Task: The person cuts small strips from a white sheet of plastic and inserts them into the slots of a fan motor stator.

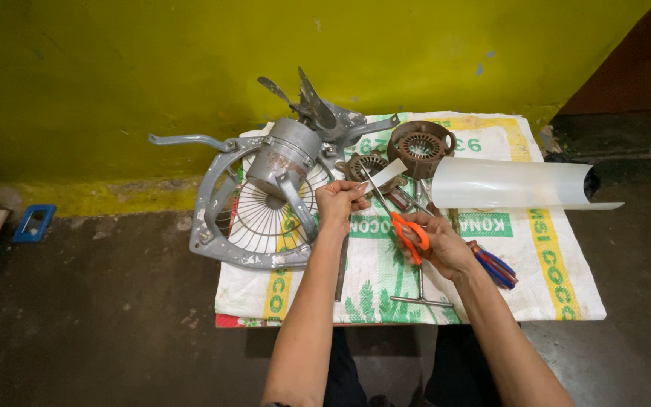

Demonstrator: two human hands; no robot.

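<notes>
My right hand (440,246) grips orange-handled scissors (403,225), blades pointing up and left toward a small pale strip of sheet material (387,172). My left hand (338,200) pinches that strip at its lower end. Both hands hover over a printed white woven sack (551,256) spread on the floor. The scissor blades meet the strip near its lower edge.
A grey fan frame with wire guard and motor (269,200) lies left on the sack. A brown round motor part (420,145) sits behind. A rolled translucent sheet (510,183) lies right. Screwdrivers (495,265) and a T-handle tool (420,292) lie by my right wrist. Yellow wall behind; a blue object (34,223) far left.
</notes>
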